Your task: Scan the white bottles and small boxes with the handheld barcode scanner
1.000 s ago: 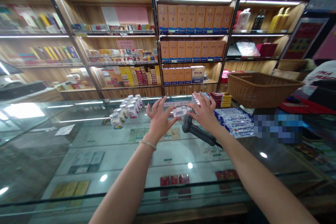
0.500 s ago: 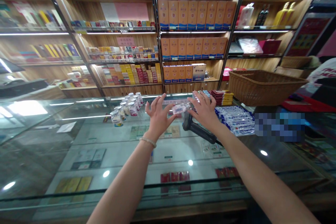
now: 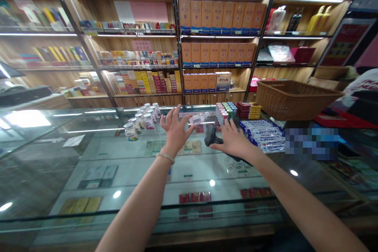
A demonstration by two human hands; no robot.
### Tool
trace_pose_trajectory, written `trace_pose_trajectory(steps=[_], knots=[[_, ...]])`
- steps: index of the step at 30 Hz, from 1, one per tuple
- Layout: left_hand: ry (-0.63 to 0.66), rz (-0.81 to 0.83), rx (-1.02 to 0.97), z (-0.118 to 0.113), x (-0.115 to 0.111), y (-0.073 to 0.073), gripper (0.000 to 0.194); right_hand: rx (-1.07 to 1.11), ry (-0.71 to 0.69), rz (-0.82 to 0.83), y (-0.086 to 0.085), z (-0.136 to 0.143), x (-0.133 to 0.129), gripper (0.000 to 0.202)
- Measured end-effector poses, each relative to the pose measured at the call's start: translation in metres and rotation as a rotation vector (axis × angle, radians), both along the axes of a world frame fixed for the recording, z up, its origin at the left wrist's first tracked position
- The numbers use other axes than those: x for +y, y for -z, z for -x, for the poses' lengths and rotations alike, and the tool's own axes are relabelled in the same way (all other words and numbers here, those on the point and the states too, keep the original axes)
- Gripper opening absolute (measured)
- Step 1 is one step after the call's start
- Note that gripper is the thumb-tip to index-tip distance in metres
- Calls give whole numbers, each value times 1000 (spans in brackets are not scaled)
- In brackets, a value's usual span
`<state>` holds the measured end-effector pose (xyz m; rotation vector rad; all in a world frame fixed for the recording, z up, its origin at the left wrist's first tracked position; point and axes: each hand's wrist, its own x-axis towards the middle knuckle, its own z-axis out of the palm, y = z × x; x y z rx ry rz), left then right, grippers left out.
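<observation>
Pinching a small clear bottle (image 3: 197,118) by its left end, thumb and fingertips of the left hand (image 3: 175,134); held lying sideways above the glass worktop (image 3: 189,164), far end free. Resting the right hand (image 3: 238,141) over the handle of a black scanner (image 3: 210,136), thumb across it, other fingers stretched forward; cannot tell if gripping or merely touching.

Could drop the bottle: thin fingertip hold, smooth-looking surface, free end unsupported. Could bump it with the scanner head, just below and to the right of it, if swung up carelessly. Could tip the rows of small upright packs (image 3: 225,112) just ahead of the right fingertips, given a forward push. Could drag the blue-and-white packets (image 3: 264,136) with the right wrist, very close alongside.

Also around: white-capped bottles (image 3: 149,121) clustered left of the left hand, near enough to catch on a sideways sweep; stacked red-and-yellow packs (image 3: 248,110) behind the packets; wicker basket (image 3: 298,102) farther right, blocking reach on that side; orange boxes (image 3: 218,17) on shelves beyond, well apart.
</observation>
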<state>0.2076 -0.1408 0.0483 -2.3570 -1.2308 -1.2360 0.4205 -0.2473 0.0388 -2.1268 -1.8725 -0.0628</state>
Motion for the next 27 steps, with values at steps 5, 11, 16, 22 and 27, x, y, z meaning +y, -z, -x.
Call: trace_pose_trajectory(steps=[5, 11, 16, 22, 27], knots=[[-5, -1, 7, 0, 0, 0, 36, -22, -41, 100, 8, 10, 0, 73], [-10, -6, 17, -1, 3, 1, 39, -33, -33, 72, 9, 16, -1, 60], [-13, 0, 17, -1, 3, 2, 38, -48, -63, -28, 19, 14, 5, 55], [-37, 27, 1, 0, 3, 1, 37, 120, 6, -132, 3, 1, 1, 51], [-74, 20, -7, 1, 4, 1, 38, 279, 30, -156, -22, -7, -13, 40]])
